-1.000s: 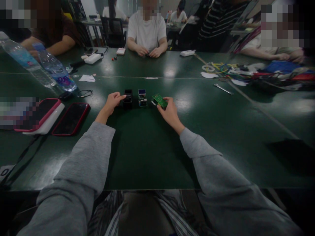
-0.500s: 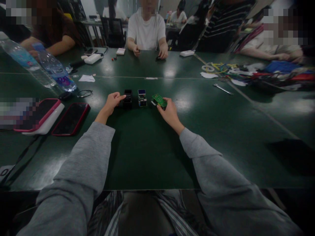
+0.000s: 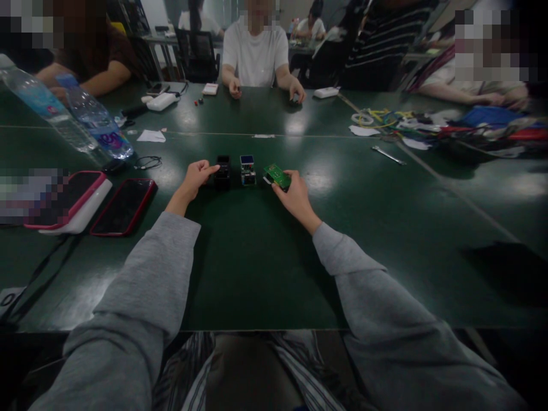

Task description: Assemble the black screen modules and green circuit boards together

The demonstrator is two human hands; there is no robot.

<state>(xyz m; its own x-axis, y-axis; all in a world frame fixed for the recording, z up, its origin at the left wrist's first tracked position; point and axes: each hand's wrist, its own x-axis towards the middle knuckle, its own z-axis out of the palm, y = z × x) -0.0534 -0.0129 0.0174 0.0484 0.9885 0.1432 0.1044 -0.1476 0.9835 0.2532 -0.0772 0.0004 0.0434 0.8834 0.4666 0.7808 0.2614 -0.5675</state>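
Note:
My left hand [image 3: 197,178] is closed at the left side of a small black case [image 3: 223,178], a fingertip resting on it. The case lies on the dark green table with a recess at its far end. Just right of it, apart from both hands, is a small circuit board with a display screen [image 3: 247,171]. My right hand [image 3: 295,193] grips a green circuit board [image 3: 278,176] by its right side, tilted above the table. A small white piece shows beneath that board's left edge; the rest of its underside is hidden.
Two phones [image 3: 125,208] and two water bottles [image 3: 96,123] are at the left, near a thin black cable [image 3: 148,162]. A wrench [image 3: 388,155] lies right of centre, before a pile of cables [image 3: 466,128]. Across the table a person's hands [image 3: 296,91] handle small dark items.
My hands and the parts in front of me have barely moved. Across the table, the other person's hand on the right side has shifted slightly to the right.

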